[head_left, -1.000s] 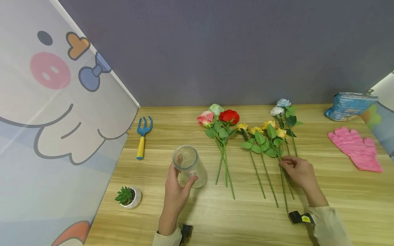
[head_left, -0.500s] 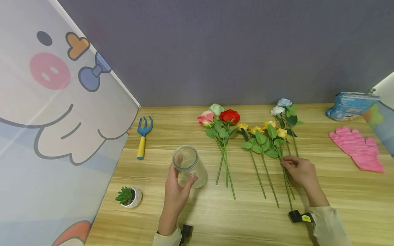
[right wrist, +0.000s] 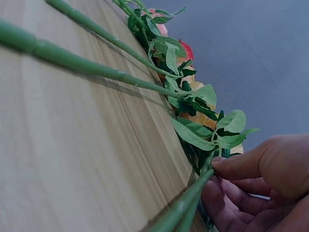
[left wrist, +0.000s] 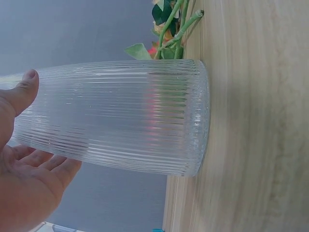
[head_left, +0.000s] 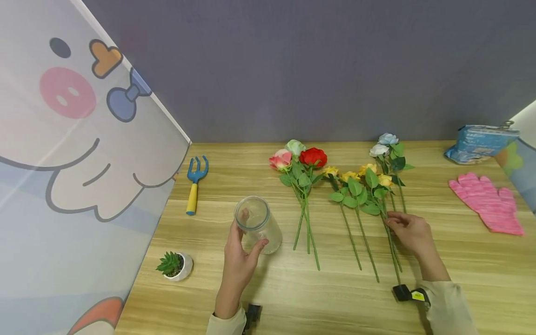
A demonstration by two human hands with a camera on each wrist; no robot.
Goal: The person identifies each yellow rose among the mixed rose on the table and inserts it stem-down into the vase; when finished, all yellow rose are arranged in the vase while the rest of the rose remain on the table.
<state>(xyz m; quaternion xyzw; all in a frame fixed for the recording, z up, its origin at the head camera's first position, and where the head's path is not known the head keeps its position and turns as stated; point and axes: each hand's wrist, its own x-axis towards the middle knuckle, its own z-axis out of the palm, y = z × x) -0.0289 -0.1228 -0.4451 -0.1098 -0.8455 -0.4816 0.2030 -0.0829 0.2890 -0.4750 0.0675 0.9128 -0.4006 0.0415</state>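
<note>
My left hand grips a clear ribbed glass vase standing upright on the wooden table; in the left wrist view the thumb and fingers wrap around the vase. My right hand pinches the green stems of the yellow roses lying on the table; the right wrist view shows thumb and fingers closed on the stems just below the leaves. A pink, a pale green and a red rose lie in a bunch between the vase and my right hand.
White and blue roses lie behind the yellow ones. A blue and yellow hand fork lies at the left, a small potted succulent near the front left. A pink glove and a blue packet sit at the right.
My right hand has shifted slightly right along the stems, and their lower ends have moved a little with it. The left hand and vase have stayed still.
</note>
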